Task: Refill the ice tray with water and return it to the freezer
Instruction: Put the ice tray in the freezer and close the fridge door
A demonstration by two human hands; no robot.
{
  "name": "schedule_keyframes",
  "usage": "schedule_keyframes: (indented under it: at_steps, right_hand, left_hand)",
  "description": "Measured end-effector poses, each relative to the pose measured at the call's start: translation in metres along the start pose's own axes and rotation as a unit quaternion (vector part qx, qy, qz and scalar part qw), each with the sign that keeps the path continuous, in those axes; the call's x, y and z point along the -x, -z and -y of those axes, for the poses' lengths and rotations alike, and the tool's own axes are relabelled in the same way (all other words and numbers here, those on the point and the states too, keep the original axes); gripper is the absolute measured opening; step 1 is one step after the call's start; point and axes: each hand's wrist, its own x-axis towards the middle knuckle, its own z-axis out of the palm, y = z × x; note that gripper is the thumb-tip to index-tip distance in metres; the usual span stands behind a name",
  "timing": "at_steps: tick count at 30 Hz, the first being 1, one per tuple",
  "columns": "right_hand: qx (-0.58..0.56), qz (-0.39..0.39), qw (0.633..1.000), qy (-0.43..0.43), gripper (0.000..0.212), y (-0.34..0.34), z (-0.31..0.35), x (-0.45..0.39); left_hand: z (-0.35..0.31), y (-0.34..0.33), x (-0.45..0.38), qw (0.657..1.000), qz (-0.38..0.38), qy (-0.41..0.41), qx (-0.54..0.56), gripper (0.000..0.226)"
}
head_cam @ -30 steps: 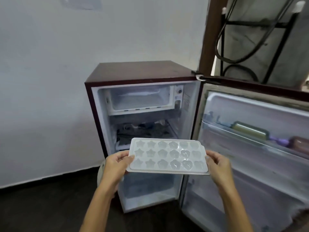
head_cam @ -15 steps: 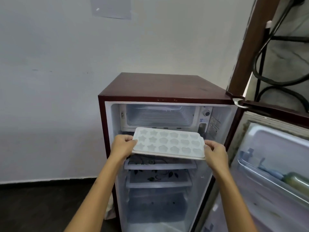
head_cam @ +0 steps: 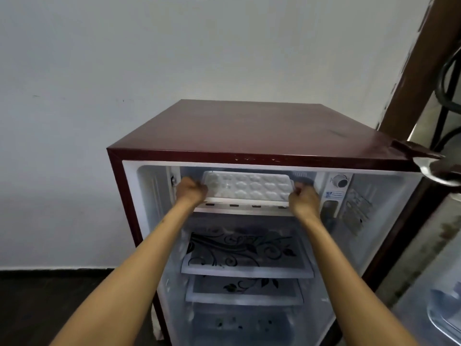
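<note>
The white ice tray [head_cam: 249,187], with star and heart shaped cells, lies inside the freezer compartment [head_cam: 239,204] at the top of the small maroon fridge [head_cam: 249,131]. My left hand [head_cam: 190,192] grips the tray's left end with curled fingers. At the tray's right end, my right hand [head_cam: 303,194] holds it the same way. Both hands are at the compartment's mouth, and both forearms reach up from the bottom of the view. Whether the cells hold water cannot be told.
Below the freezer are two glass shelves [head_cam: 247,255] with a black floral print. A thermostat dial [head_cam: 340,181] sits to the right of the compartment. The open fridge door [head_cam: 434,270] stands at the right. A white wall is behind; dark floor lies at the left.
Both hands carried the tray up and forward from in front of the fridge into the freezer compartment. The view moved closer to the fridge.
</note>
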Motion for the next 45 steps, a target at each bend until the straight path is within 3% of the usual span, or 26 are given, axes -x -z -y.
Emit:
schedule_keyframes:
  at_steps: [10,15,21,28,31,35,39,45]
  right_hand:
    - [0.019,-0.001,0.998,0.052,0.022,-0.034,-0.011,-0.053]
    - [0.022,-0.004,0.998,0.056,0.019,-0.043,-0.017,-0.062]
    - [0.021,0.003,0.997,0.077,0.031,-0.051,-0.019,-0.068]
    - [0.043,0.013,0.997,0.062,0.026,-0.051,-0.015,-0.069]
    - [0.075,0.002,0.995,0.064,0.02,-0.042,-0.011,-0.061]
    - [0.093,0.001,0.993,0.069,0.017,-0.021,0.0,-0.037]
    - [0.074,0.002,0.995,0.073,0.022,0.007,0.009,0.008]
    - [0.035,-0.04,0.997,0.058,0.04,0.056,0.013,0.102]
  left_hand:
    - [0.012,-0.03,-0.057,0.999,0.014,-0.032,0.0,0.03]
    - [0.019,-0.039,-0.068,0.999,0.007,-0.045,0.002,0.022]
    - [0.019,-0.041,-0.077,0.999,0.015,-0.041,0.003,0.029]
    - [0.014,-0.036,-0.074,0.998,0.022,-0.032,-0.05,0.032]
    - [0.003,-0.027,-0.058,0.996,-0.003,-0.045,-0.083,0.034]
    - [-0.01,-0.016,-0.014,0.99,-0.014,-0.087,-0.108,0.015]
    - [-0.014,-0.002,0.049,0.987,0.003,-0.137,-0.082,0.035]
    - [-0.012,0.027,0.147,0.982,0.067,-0.147,-0.102,0.039]
